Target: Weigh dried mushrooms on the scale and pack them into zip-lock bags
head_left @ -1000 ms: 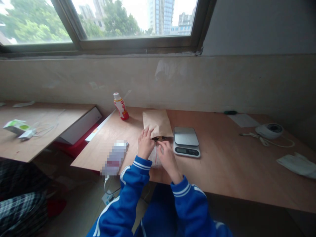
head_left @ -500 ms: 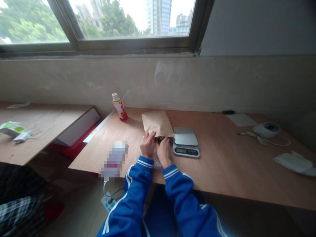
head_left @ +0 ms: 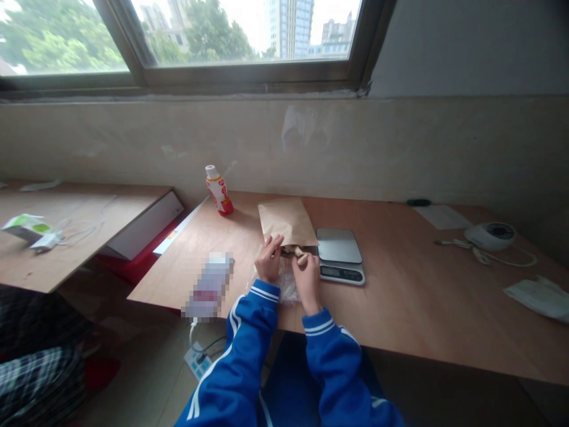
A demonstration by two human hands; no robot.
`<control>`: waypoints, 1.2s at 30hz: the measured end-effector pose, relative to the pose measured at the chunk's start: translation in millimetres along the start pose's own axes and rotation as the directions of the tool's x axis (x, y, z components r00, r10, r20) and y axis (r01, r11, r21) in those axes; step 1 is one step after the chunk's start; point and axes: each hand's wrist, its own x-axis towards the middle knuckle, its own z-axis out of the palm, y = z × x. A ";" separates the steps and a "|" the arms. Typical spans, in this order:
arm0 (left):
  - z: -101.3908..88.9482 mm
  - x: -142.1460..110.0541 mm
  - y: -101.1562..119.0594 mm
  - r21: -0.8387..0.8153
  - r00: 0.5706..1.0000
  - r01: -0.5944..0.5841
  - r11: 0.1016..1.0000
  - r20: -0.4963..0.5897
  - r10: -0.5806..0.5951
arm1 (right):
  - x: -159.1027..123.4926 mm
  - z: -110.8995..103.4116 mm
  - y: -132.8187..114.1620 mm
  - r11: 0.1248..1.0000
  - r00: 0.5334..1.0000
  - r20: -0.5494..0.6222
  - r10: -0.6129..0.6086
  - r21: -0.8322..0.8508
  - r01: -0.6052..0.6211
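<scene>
- Left hand (head_left: 269,260), one: centre of the frame; your fingers lie over the near left edge of the bag's mouth, probably to steady the paper and keep the opening in place. Whether your thumb pinches from beneath, you cannot tell here.
- Right hand (head_left: 307,273), one: just right of it, closed in a fingertip pinch on one piece, a grip that seems suited to small items in a narrow mouth.
- Tan piece (head_left: 303,260), one at your right fingertips, at the bag's mouth; material unclear. More brownish contents show inside, too shadowed to count.
- Kraft paper bag (head_left: 288,219), one: centre, lying flat, mouth facing you, likely so that you can reach in directly.
- Clear plastic bag (head_left: 288,289), one visible: below the mouth, between your wrists, partly hidden by them.
- Digital kitchen scale (head_left: 340,246), one: right of centre, close beside the paper bag, display towards you, presumably for easy reading.
- Drink bottle (head_left: 219,191), one: upright, left of centre, white cap, apparently set back out of your way.
- Smartphone (head_left: 208,287), one: lower left of centre, screen blurred out, on a white cable (head_left: 192,332), perhaps charging.
- Power strip (head_left: 198,360), one: bottom left of centre, on the floor.
- White paper sheet (head_left: 442,217), one: right side of the frame.
</scene>
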 end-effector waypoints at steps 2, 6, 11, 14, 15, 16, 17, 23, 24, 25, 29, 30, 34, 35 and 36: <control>-0.2 -0.1 0.0 -0.009 1.000 0.007 1.000 0.002 -0.007 | -3.4 -12.5 4.7 0.996 0.999 0.052 0.008 0.088 -0.012; -0.5 0.0 0.5 -0.016 1.000 0.027 1.000 0.003 -0.027 | 0.3 -42.8 20.8 0.960 0.978 0.165 0.126 0.227 -0.162; 0.0 0.3 -0.6 -0.037 0.999 0.039 0.999 -0.009 -0.040 | 45.4 -68.2 42.2 0.994 0.994 -0.053 0.096 0.065 -0.092; 0.6 0.1 -2.3 -0.057 0.999 0.052 0.997 -0.007 -0.053 | 79.1 -66.5 50.9 0.982 0.991 -0.121 -0.048 -0.185 0.025; 0.7 0.1 -2.7 -0.061 0.998 0.057 0.997 -0.006 -0.057 | 87.0 -63.8 52.8 0.962 0.989 -0.119 -0.083 -0.269 0.048; 0.7 0.0 -2.9 -0.065 0.998 0.060 0.996 -0.006 -0.061 | 92.4 -60.6 53.9 0.938 0.989 -0.110 -0.097 -0.343 0.054; 0.7 -0.1 -3.0 -0.067 0.998 0.063 0.996 -0.007 -0.064 | 94.9 -57.5 54.2 0.915 0.991 -0.100 -0.092 -0.401 0.045; -0.1 0.0 -1.2 -0.064 0.997 0.081 0.995 -0.003 -0.081 | 61.9 -49.5 35.4 0.913 0.944 -0.217 -0.249 -0.379 0.154; -0.4 0.0 -0.8 -0.063 0.996 0.084 0.994 -0.004 -0.084 | 52.7 -48.6 29.8 0.918 0.930 -0.222 -0.292 -0.337 0.208; -0.7 0.0 -0.5 -0.063 0.996 0.086 0.994 -0.005 -0.086 | 44.1 -46.9 24.0 0.921 0.925 -0.196 -0.325 -0.286 0.263; -1.5 0.1 0.2 -0.059 0.996 0.085 0.995 -0.007 -0.086 | 20.7 -31.0 4.7 0.894 0.905 0.142 -0.402 -0.153 0.421; -1.7 0.1 0.2 -0.062 0.996 0.086 0.994 -0.008 -0.086 | 18.2 -26.0 1.5 0.882 0.894 0.212 -0.395 -0.184 0.433; -2.1 0.5 -0.1 -0.084 0.994 0.103 0.991 -0.017 -0.104 | 14.9 -13.1 -6.0 0.822 0.908 0.263 -0.327 -0.394 0.411; -2.2 0.5 -0.2 -0.090 0.994 0.108 0.990 -0.019 -0.110 | 14.4 -12.1 -6.7 0.813 0.913 0.252 -0.319 -0.422 0.401; -2.3 0.6 -0.3 -0.096 0.993 0.112 0.989 -0.022 -0.115 | 13.7 -11.7 -7.0 0.806 0.917 0.244 -0.317 -0.440 0.396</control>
